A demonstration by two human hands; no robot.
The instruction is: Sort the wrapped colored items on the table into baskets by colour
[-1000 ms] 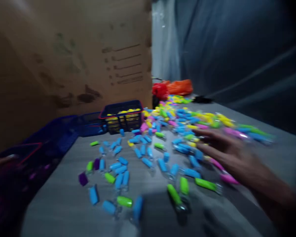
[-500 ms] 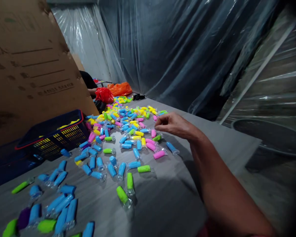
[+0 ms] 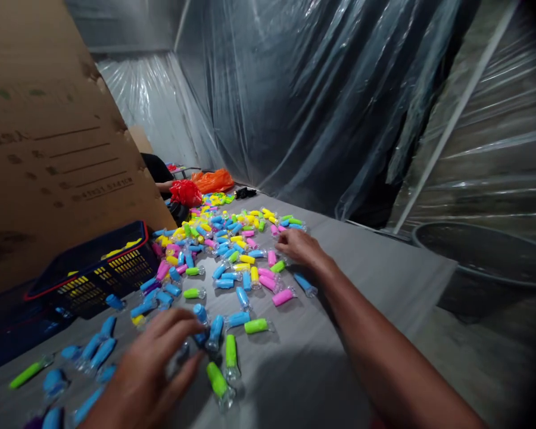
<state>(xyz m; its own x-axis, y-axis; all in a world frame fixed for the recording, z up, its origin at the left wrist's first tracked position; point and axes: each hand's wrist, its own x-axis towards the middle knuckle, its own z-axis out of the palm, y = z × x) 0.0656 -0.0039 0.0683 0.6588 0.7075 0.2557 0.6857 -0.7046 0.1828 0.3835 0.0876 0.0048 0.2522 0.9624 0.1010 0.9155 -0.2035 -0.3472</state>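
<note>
1. Grey table (image 3: 384, 268): strewn from the near edge to the far end with small plastic pieces in blue, pink, yellow and green.
2. Left hand (image 3: 145, 372): at the near edge, palm down and blurred. The fingers are spread wide and nothing is gripped. Its fingertips lie at the blue pieces (image 3: 215, 331).
3. Right hand (image 3: 300, 246): farther out, palm down, fingers bent onto the scatter. It is just beside a pink piece (image 3: 271, 257). I cannot tell whether it pinches anything.
4. Green piece (image 3: 217, 379): lies just right of the left hand's fingertips.
5. Blue basket (image 3: 89, 280): has a red rim and stands at the table's left side with yellow pieces inside.
6. Cardboard sheet (image 3: 49, 149): leans upright behind the basket.
7. Red bag (image 3: 185, 192) and orange bag (image 3: 214, 179): side by side at the far end.
8. Another person's arm (image 3: 163, 186): shows past the cardboard's edge, next to the red bag.
9. Plastic sheeting (image 3: 317, 107): hangs behind the table.
10. Dark tub (image 3: 486, 256): stands low on the right, off the table.
</note>
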